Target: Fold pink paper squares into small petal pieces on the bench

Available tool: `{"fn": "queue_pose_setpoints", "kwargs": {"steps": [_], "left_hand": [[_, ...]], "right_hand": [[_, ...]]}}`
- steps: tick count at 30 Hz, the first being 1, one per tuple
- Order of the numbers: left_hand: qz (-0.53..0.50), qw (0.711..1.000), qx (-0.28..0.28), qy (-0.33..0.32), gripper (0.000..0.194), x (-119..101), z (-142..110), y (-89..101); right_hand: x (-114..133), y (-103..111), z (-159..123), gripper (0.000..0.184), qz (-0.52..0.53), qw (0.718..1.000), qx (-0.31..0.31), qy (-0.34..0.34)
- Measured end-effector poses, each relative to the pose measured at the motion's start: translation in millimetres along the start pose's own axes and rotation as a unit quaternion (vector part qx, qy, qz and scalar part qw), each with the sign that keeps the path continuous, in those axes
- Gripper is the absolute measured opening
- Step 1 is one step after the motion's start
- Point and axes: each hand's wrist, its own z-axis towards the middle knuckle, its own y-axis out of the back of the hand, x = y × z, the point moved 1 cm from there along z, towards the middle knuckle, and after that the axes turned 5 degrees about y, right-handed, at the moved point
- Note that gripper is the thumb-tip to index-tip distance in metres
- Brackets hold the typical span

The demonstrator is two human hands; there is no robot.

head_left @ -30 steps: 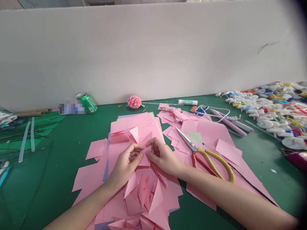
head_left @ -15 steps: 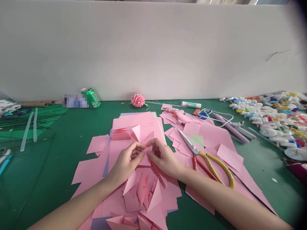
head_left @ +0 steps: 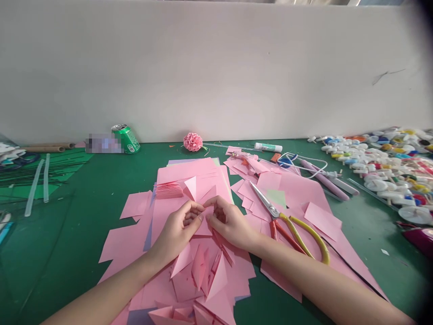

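My left hand (head_left: 178, 230) and my right hand (head_left: 230, 221) meet over the middle of a green table (head_left: 84, 216). Both pinch one small pink paper piece (head_left: 204, 223) between curled fingers, just above a spread of pink paper sheets (head_left: 189, 180). Several folded pink triangles (head_left: 203, 271) lie directly below my hands. A stack of folded pink pieces (head_left: 168, 189) sits just beyond my left hand.
Scissors with yellow and red handles (head_left: 291, 223) lie right of my right hand. A pink paper ball (head_left: 192, 141), a glue stick (head_left: 268, 147) and a green can (head_left: 126, 138) stand along the white back wall. Many small colourful plastic parts (head_left: 389, 162) fill the far right.
My hands stay pinched on the pink piece in the same spot. Only the head view shifted slightly.
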Motion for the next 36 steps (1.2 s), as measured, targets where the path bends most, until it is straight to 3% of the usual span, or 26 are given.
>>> {"fn": "queue_pose_setpoints", "kwargs": {"steps": [18,28,36], "left_hand": [[-0.008,1.0,-0.007,0.003,0.018,-0.8,-0.1,0.6],[-0.046,0.998,-0.039,0.002,0.019,-7.4,1.0,1.6],[-0.041,0.999,-0.019,0.012,0.024,-3.3,1.5,2.2]], "right_hand": [[2.2,0.6,-0.2,0.022,-0.002,1.0,0.005,-0.002],[-0.5,-1.2,-0.2,0.026,0.028,1.0,-0.008,-0.002],[0.2,-0.3,-0.6,0.026,0.062,0.997,-0.035,0.001]]}}
